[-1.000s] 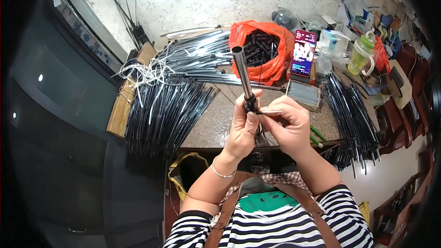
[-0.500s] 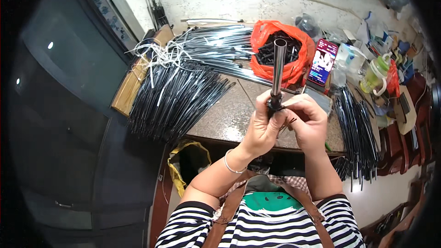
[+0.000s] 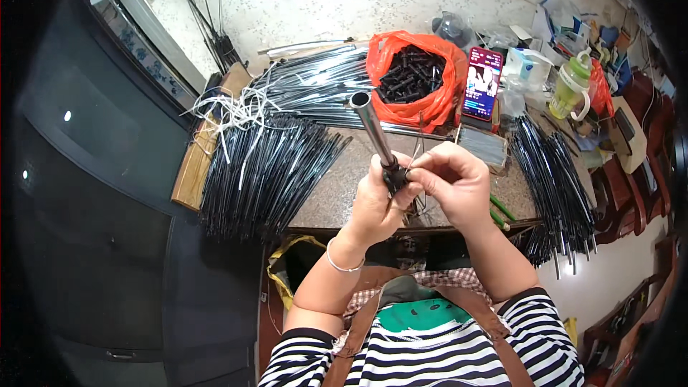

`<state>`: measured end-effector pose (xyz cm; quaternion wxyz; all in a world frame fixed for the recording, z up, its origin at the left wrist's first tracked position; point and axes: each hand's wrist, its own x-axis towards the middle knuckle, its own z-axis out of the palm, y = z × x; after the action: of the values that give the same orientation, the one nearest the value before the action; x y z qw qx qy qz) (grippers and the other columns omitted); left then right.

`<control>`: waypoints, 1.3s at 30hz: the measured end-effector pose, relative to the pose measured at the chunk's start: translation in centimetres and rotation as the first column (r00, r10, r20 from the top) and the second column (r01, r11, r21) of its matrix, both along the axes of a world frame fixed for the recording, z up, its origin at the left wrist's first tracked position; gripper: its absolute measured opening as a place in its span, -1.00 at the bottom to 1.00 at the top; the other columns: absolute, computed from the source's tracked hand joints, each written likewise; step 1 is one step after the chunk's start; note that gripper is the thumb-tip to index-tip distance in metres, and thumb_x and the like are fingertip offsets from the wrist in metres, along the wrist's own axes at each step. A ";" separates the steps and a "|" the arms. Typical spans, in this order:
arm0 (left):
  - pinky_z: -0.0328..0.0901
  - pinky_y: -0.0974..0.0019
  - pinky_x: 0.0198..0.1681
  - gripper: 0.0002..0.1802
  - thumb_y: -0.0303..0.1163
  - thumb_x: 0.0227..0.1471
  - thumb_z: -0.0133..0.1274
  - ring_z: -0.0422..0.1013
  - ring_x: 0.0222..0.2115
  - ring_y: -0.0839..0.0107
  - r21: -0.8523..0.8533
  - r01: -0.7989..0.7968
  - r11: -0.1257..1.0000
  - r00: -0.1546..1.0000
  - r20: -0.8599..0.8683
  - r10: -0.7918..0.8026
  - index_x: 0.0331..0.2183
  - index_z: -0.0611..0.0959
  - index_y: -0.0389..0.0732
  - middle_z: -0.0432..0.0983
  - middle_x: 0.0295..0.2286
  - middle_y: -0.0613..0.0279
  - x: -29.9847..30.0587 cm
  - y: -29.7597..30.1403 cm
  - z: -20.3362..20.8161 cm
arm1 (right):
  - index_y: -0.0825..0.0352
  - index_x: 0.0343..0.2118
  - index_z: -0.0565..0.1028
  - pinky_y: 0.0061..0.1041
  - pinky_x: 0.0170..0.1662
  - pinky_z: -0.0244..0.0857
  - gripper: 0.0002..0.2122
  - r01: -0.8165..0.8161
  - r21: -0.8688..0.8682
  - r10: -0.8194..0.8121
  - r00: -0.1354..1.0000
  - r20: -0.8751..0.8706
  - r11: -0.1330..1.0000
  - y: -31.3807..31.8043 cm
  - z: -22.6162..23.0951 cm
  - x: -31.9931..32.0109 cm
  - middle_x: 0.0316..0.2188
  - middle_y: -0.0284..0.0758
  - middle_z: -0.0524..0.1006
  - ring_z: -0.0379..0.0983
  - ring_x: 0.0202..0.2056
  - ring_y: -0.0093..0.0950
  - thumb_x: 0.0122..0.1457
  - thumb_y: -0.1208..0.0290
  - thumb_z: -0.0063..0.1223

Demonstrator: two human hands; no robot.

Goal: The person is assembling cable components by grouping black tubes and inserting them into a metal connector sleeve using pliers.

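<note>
My left hand [image 3: 374,204] is closed around the lower end of a shiny metal tube [image 3: 374,129], at its black hub [image 3: 393,174]. The tube tilts up and away to the left, its open round end toward me. Beside the hub, my right hand [image 3: 459,180] pinches with thumb and forefinger at a thin wire [image 3: 413,165]. A few thin dark strands hang below the hub between the hands; where they attach is hidden by the fingers.
Black rod bundles lie left [image 3: 269,172] and right [image 3: 552,179] on the table [image 3: 337,197]. Behind are bright metal rods [image 3: 308,82], a red bag [image 3: 455,64] of short black parts, a phone [image 3: 481,86] and a green bottle [image 3: 570,86]. Green-handled pliers [image 3: 502,211] lie near the front edge.
Both hands have moved slightly left in the picture with the tube, which now leans left instead of standing nearly straight. My right fingers have shifted at the hub. The view has shifted a little.
</note>
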<state>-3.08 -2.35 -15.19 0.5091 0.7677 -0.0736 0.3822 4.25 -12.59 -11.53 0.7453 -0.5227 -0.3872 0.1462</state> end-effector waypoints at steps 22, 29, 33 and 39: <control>0.17 0.59 -0.56 -0.47 -0.62 -0.35 -0.03 0.24 -0.64 0.66 -0.025 0.011 1.000 1.000 -0.007 -0.011 -0.19 0.27 -0.34 0.37 -0.63 0.25 0.4 0.1 1.5 | 0.38 -0.48 0.38 -0.57 -0.54 0.16 -0.79 0.195 0.088 -0.206 0.745 0.635 0.977 -1.4 -0.3 -0.9 -0.50 -0.28 0.34 0.26 -0.55 -0.44 -0.30 0.61 0.00; 0.19 0.52 -0.60 -0.53 -0.51 -0.26 -0.05 0.17 -0.81 0.62 -0.485 0.408 0.773 0.908 0.306 -0.287 -0.22 0.25 -0.50 0.25 -0.84 0.31 -2.6 1.8 3.2 | 0.35 -0.30 0.32 -0.53 -0.38 0.21 -0.69 0.387 -0.410 -0.107 0.821 0.560 0.826 -5.8 -3.0 2.0 -0.46 -0.16 0.35 0.31 -0.46 -0.32 -0.20 0.46 -0.04; 0.17 0.57 -0.65 -0.59 -0.59 -0.28 -0.08 0.12 -0.83 0.67 -0.551 0.042 0.833 0.998 0.056 -0.013 -0.26 0.30 -0.46 0.24 -0.82 0.36 -2.3 2.2 1.3 | 0.25 -0.12 0.14 -0.31 -0.16 0.00 -0.45 0.674 -0.660 0.158 0.650 0.743 0.331 -9.5 -9.2 3.0 -0.17 -0.13 0.11 0.02 -0.13 -0.20 -0.29 0.41 0.01; 0.12 0.57 -0.64 -0.06 -0.42 -0.48 0.17 0.08 -0.82 0.67 -0.540 0.453 0.710 0.871 0.096 -0.483 -0.08 -0.03 -0.40 0.13 -0.85 0.47 -1.0 1.4 2.2 | 0.35 -0.34 0.26 -0.51 -0.29 0.09 -0.67 0.325 -0.758 0.006 0.917 0.398 0.566 -9.0 -10.7 2.6 -0.35 -0.24 0.19 0.17 -0.32 -0.36 -0.31 0.59 -0.13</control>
<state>-4.11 -0.96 -13.03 0.7878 0.5558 -0.1401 0.2254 6.85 -21.59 -22.28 0.3502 -0.8551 -0.3558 0.1402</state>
